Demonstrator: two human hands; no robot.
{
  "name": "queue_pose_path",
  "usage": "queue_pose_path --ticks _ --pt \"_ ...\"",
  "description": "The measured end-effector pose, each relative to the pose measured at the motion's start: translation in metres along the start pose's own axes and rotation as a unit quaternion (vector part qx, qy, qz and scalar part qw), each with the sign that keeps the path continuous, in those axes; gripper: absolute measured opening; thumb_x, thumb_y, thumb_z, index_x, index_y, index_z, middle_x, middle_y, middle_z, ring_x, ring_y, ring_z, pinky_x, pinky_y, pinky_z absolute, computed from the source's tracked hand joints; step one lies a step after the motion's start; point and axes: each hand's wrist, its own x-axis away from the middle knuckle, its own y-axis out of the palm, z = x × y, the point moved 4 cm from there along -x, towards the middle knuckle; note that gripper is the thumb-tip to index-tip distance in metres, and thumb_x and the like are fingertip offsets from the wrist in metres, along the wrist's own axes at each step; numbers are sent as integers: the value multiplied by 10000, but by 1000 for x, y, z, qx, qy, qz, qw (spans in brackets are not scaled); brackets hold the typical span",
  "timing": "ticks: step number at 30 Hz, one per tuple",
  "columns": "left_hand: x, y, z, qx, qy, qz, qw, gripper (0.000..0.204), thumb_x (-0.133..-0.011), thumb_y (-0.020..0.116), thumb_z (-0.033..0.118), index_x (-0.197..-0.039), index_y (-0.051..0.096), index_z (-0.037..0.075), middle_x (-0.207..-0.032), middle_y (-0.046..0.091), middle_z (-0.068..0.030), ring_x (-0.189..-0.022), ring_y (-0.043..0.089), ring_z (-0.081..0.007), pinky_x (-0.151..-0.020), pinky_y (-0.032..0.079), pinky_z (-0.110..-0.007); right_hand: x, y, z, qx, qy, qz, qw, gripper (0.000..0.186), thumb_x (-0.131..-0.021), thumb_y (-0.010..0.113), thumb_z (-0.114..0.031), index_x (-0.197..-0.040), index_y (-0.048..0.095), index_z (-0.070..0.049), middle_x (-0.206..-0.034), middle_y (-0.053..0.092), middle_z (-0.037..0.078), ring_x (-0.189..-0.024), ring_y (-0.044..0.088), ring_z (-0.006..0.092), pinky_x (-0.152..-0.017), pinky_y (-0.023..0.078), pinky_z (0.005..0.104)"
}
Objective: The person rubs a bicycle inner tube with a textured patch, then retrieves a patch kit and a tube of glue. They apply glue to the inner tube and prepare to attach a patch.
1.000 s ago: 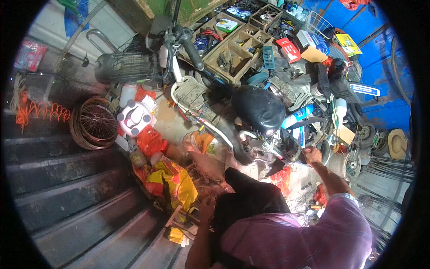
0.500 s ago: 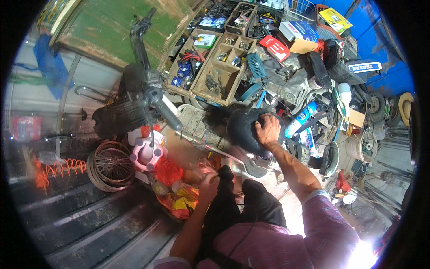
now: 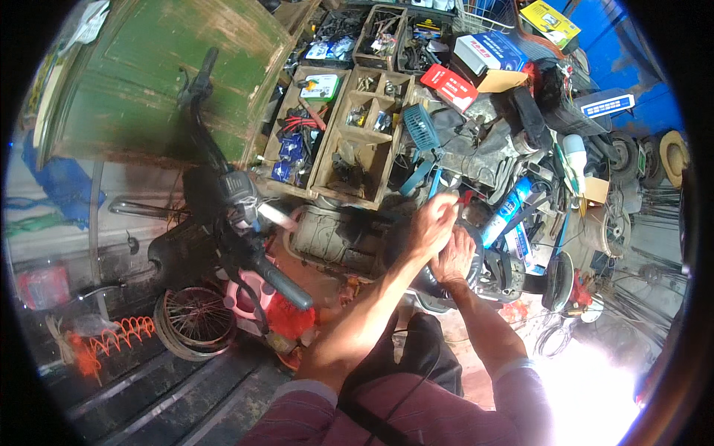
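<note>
A rounded black bike saddle (image 3: 396,241) lies in front of me, mostly covered by my hands and forearms. My left hand (image 3: 433,223) is raised over it with the fingers curled in; what they hold, if anything, is hidden. Just right of it and lower, my right hand (image 3: 454,257) rests on the saddle, its fingers laid along the top. The two hands are side by side, close together. To the left stands a bike handlebar with a black grip (image 3: 286,284).
Wooden trays (image 3: 349,167) of small parts stand beyond the saddle. A blue-and-white spray can (image 3: 508,212), a red box (image 3: 449,87) and a blue plastic basket (image 3: 421,128) lie in clutter behind. A pink stool (image 3: 245,293) and a spoked wheel (image 3: 195,320) are at left.
My left hand has come up from beside my knee to the saddle, next to my right hand. The right hand has shifted slightly lower. The view has also turned a little.
</note>
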Motion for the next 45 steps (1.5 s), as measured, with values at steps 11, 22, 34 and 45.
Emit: queue_pose_path --ticks 11,22,34,45 --pt "-215 -60 -81 -141 -13 -63 988 131 -966 696 177 -995 720 51 -821 693 -49 -684 631 -172 -652 531 -316 -61 22 4 37 145 1 989 296 -871 681 -351 -1045 715 -114 -1159 659 80 -1177 564 309 -1008 390 492" --pt "-273 -215 -202 -425 -140 -44 893 361 -921 672 306 -1217 739 110 -1230 730 -203 -1159 690 -387 -969 549 -467 -70 33 7 5 101 19 995 290 -863 659 -316 -1077 687 -122 -1180 648 111 -1161 563 333 -1026 363 499" --pt "-275 -222 -229 -318 -101 -18 942 304 -952 652 190 -1206 722 40 -1117 754 -224 -1049 728 -370 -911 560 -430 -75 39 7 20 108 9 994 339 -826 674 -303 -1115 689 -127 -1121 643 123 -1104 572 353 -980 377 513" --pt "-302 -196 -238 -335 -48 -21 941 275 -952 666 210 -1178 722 64 -1063 748 -199 -997 718 -370 -864 560 -451 -77 43 7 43 97 7 994 320 -827 692 -302 -1096 671 -130 -1084 633 107 -1077 570 346 -944 386 509"
